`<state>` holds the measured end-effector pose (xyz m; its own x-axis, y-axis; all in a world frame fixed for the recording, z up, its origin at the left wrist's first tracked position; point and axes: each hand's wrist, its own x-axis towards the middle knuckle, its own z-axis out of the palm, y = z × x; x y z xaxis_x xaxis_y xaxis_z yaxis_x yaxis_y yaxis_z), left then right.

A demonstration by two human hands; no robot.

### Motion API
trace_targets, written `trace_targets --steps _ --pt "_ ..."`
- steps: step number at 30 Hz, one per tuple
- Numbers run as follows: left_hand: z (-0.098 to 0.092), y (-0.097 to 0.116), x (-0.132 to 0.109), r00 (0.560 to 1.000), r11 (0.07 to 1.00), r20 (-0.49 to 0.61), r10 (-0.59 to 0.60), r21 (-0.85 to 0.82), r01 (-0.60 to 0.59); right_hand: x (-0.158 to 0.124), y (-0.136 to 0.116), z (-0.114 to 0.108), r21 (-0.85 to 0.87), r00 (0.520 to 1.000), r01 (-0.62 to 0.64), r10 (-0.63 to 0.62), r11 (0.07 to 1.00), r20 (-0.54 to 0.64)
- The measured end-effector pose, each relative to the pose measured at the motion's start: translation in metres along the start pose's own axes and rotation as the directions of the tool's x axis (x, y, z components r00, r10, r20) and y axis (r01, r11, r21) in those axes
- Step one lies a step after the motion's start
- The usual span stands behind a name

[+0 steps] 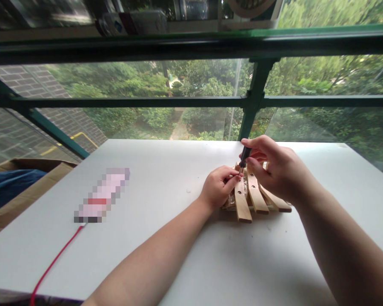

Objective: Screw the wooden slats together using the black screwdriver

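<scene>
White table (166, 255) fills the near part of the room, and the person's two bare forearms come over it from the bottom edge. Near the left edge, a red cable (55, 259) runs up to a blurred pink thing (102, 195).

A little further, right of the middle, lies a bundle of wooden slats (247, 199), fanned out flat on the table, with small holes in some of them. The left hand (218, 187) rests on the left end of the bundle, its fingers closed in a pinch on something small at the slats; what it is, I cannot see. The right hand (276, 170) is just above, fingers closed around the black handle of a screwdriver (244, 158), whose tip points down to the place where the left fingers pinch.

I judge the slats to be light, stiff and dry, not slippery, though thin wood can split near the holes. A good hold seems to be flat on the ends, pressing them down against the table.

Beyond the table is a green window frame (253, 100), and behind the glass are trees (194, 85) and a brick wall (22, 85). At the far left stands a cardboard box (25, 193).
</scene>
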<state>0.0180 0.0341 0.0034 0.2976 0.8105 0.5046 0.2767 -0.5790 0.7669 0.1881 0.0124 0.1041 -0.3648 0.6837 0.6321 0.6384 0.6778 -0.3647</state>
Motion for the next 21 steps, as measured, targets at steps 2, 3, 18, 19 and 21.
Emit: trace_targets --steps 2,3,18,19,21 --pt "0.0000 -0.0004 0.0001 1.000 1.000 0.000 0.008 -0.003 -0.008 0.0006 -0.0016 -0.0005 -0.023 1.000 -0.006 0.006 1.000 0.007" --pt "0.0000 -0.0005 0.0001 1.000 1.000 0.000 0.012 -0.003 -0.012 0.0008 -0.0026 -0.0007 -0.032 1.000 -0.008 0.008 0.999 0.012" --pt "-0.0001 0.0013 0.0013 0.999 0.999 0.016 0.045 -0.012 -0.045 0.0010 -0.0012 0.0002 -0.014 0.998 -0.054 0.054 0.998 0.016" --pt "-0.0001 0.0016 0.0013 0.999 0.999 0.015 0.046 -0.015 -0.046 0.0010 -0.0009 0.0002 -0.014 0.998 -0.058 0.058 0.998 0.015" --pt "-0.0001 0.0020 0.0012 0.999 0.999 0.015 0.047 -0.020 -0.047 0.0011 -0.0007 0.0003 -0.017 0.998 -0.062 0.062 0.998 0.010"
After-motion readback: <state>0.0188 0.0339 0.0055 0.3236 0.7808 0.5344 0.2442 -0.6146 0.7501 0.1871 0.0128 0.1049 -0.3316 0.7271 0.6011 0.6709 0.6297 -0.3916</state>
